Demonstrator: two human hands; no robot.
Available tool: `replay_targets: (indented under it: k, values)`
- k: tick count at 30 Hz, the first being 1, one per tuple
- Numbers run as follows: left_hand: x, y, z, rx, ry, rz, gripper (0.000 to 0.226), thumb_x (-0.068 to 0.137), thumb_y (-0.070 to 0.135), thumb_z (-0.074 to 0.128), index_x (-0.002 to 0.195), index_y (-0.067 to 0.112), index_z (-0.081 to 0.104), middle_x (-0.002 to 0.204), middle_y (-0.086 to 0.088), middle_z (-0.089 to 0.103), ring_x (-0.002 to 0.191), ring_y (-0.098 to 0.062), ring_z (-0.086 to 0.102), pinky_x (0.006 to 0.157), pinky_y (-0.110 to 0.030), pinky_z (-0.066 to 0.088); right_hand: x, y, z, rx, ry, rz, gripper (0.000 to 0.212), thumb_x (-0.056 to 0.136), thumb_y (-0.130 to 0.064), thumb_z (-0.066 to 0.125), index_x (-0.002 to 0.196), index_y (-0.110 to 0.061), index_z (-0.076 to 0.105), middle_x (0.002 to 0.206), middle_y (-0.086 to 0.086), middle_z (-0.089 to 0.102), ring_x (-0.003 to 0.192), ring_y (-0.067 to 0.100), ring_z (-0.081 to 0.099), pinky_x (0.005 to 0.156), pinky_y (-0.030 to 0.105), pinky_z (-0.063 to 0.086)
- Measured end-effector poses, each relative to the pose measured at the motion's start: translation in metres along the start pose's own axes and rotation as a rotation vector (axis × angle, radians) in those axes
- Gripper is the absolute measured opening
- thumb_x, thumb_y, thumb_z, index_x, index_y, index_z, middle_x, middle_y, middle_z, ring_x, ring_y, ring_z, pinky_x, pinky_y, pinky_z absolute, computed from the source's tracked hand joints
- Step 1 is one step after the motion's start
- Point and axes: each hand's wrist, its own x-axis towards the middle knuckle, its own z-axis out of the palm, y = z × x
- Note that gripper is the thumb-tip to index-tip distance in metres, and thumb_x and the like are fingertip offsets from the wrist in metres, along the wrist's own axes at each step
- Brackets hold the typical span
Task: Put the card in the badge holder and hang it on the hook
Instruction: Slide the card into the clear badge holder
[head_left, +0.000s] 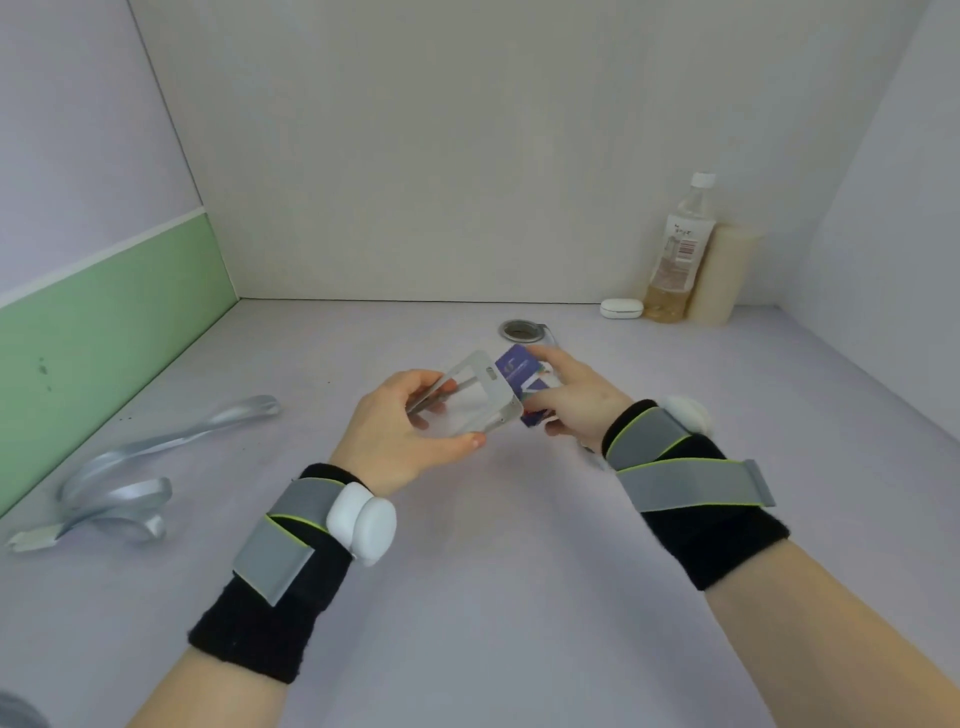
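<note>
My left hand (395, 431) grips a clear plastic badge holder (480, 395) by its left side, holding it above the middle of the table. My right hand (576, 395) pinches a blue and white card (514, 366) against the holder's right end, where the slot hole is. Part of the card is hidden behind the holder and my fingers. A grey lanyard strap (130, 478) lies coiled on the table at the left, apart from the holder. No hook is in view.
A round metal-rimmed hole (521, 330) sits in the table just behind my hands. At the back right corner stand a bottle of yellowish liquid (675, 254), a cream cylinder (724, 275) and a small white case (621, 308). A green panel (104, 322) lines the left wall.
</note>
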Motion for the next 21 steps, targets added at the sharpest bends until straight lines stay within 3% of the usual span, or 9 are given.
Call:
replay_targets:
  k: [4, 6, 8, 11, 14, 16, 21]
  values:
    - [0.001, 0.004, 0.01, 0.024, -0.014, 0.017, 0.066, 0.05, 0.046, 0.084, 0.109, 0.025, 0.061, 0.106, 0.011, 0.064, 0.092, -0.005, 0.062, 0.073, -0.01, 0.045, -0.011, 0.009, -0.022, 0.134, 0.056, -0.02, 0.034, 0.089, -0.004, 0.044, 0.113, -0.027, 0.052, 0.084, 0.009, 0.064, 0.071, 0.021, 0.059, 0.056, 0.028, 0.039]
    - [0.001, 0.005, 0.016, 0.052, -0.023, 0.039, 0.058, 0.057, 0.034, 0.088, 0.107, 0.025, 0.059, 0.105, 0.008, 0.063, 0.089, -0.004, 0.06, 0.071, -0.008, 0.043, -0.013, 0.019, -0.03, 0.17, 0.148, -0.018, 0.02, 0.091, -0.011, 0.047, 0.098, -0.026, 0.057, 0.089, 0.01, 0.067, 0.079, 0.024, 0.061, 0.059, 0.029, 0.04]
    - [0.0, 0.006, 0.022, 0.091, -0.039, 0.063, 0.059, 0.057, 0.034, 0.087, 0.108, 0.025, 0.058, 0.104, 0.006, 0.06, 0.088, -0.005, 0.059, 0.073, -0.01, 0.044, -0.014, 0.026, -0.033, 0.187, 0.253, -0.03, 0.013, 0.088, -0.013, 0.055, 0.093, -0.024, 0.06, 0.093, 0.012, 0.068, 0.079, 0.023, 0.059, 0.06, 0.029, 0.043]
    - [-0.001, 0.004, 0.029, 0.14, -0.049, 0.083, 0.07, 0.049, 0.05, 0.08, 0.111, 0.024, 0.058, 0.104, 0.007, 0.058, 0.092, -0.006, 0.059, 0.077, -0.015, 0.046, -0.018, 0.033, -0.033, 0.345, 0.341, -0.077, 0.026, 0.083, 0.0, 0.06, 0.108, -0.008, 0.056, 0.09, 0.013, 0.066, 0.071, 0.02, 0.06, 0.063, 0.026, 0.049]
    - [-0.003, 0.003, 0.031, 0.171, -0.05, 0.105, 0.077, 0.047, 0.059, 0.072, 0.114, 0.023, 0.058, 0.103, 0.01, 0.055, 0.094, -0.003, 0.057, 0.077, -0.009, 0.043, -0.028, 0.031, -0.033, 0.49, 0.319, -0.146, 0.048, 0.079, 0.01, 0.062, 0.116, -0.016, 0.044, 0.099, 0.014, 0.067, 0.081, 0.024, 0.068, 0.068, 0.031, 0.057]
    - [-0.005, 0.003, 0.032, 0.195, -0.057, 0.128, 0.074, 0.048, 0.056, 0.073, 0.113, 0.023, 0.057, 0.1, 0.011, 0.053, 0.093, 0.0, 0.055, 0.076, -0.005, 0.041, -0.031, 0.029, -0.032, 0.507, 0.319, -0.18, 0.055, 0.077, 0.009, 0.065, 0.119, -0.022, 0.045, 0.1, 0.012, 0.068, 0.087, 0.026, 0.071, 0.068, 0.032, 0.059]
    - [-0.009, 0.005, 0.039, 0.221, -0.092, 0.189, 0.073, 0.05, 0.051, 0.076, 0.115, 0.024, 0.056, 0.098, 0.017, 0.048, 0.092, 0.006, 0.051, 0.079, -0.005, 0.039, -0.029, 0.03, -0.02, 0.53, 0.418, -0.113, 0.034, 0.08, -0.005, 0.068, 0.105, -0.022, 0.052, 0.097, 0.012, 0.071, 0.078, 0.02, 0.069, 0.07, 0.03, 0.055]
